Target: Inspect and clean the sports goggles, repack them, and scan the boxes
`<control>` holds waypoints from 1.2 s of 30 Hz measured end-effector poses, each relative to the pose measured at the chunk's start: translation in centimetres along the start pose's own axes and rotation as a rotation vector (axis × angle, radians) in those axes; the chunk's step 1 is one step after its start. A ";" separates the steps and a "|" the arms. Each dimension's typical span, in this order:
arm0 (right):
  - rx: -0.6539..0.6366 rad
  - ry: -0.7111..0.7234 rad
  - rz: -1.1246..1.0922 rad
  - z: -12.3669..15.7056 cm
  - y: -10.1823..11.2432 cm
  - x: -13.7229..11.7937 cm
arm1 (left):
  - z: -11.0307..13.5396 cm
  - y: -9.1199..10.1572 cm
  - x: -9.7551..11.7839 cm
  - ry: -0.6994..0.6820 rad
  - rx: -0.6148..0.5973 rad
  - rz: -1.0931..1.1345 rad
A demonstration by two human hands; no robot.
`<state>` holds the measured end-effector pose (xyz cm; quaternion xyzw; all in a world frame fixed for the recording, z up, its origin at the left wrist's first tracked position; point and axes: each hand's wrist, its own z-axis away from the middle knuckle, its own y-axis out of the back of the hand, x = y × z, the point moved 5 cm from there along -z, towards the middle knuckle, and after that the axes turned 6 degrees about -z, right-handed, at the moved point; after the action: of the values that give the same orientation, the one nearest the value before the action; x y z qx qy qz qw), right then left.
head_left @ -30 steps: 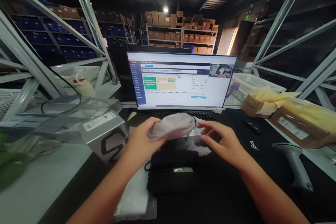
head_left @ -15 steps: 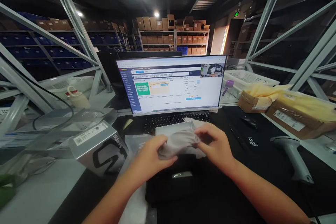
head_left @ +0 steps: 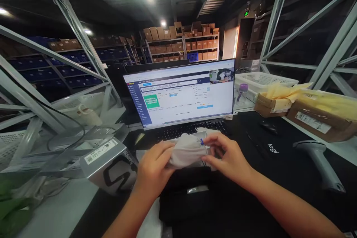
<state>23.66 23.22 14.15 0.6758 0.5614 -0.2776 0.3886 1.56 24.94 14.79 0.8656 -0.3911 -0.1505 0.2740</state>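
Observation:
A light grey cloth pouch (head_left: 186, 152) is held up in front of the keyboard. My left hand (head_left: 154, 165) is closed round its left side. At the pouch's right end, my right hand (head_left: 227, 154) grips the edge between bent fingers and thumb. A small blue piece (head_left: 202, 141) shows there, by the index fingertip; what it belongs to is hidden. Behind the pouch is an open light grey box (head_left: 210, 134), partly covered by my hands. Below the hands lies a black case or pouch (head_left: 184, 200) with a small shiny label.
A grey printed product box (head_left: 111, 167) stands left of my hands. The monitor (head_left: 178, 96) and keyboard (head_left: 173, 131) are ahead. On the right are a mouse (head_left: 269, 128), a barcode scanner (head_left: 318, 161), cardboard boxes (head_left: 312, 121) with yellow envelopes, and a white basket (head_left: 264, 78).
The pouch has tilted more upright, and the blue piece has come into view at its right end. My left hand has turned so its back shows more. The camera view has tipped upward.

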 end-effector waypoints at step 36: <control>0.155 0.352 0.777 1.6 -0.5 -2.1 | 0.6 0.1 -0.6 0.137 0.100 -0.173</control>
<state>22.82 20.82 14.86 0.9011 0.3003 -0.0326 0.3110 0.84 25.15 14.37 0.9170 -0.3023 -0.0946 0.2425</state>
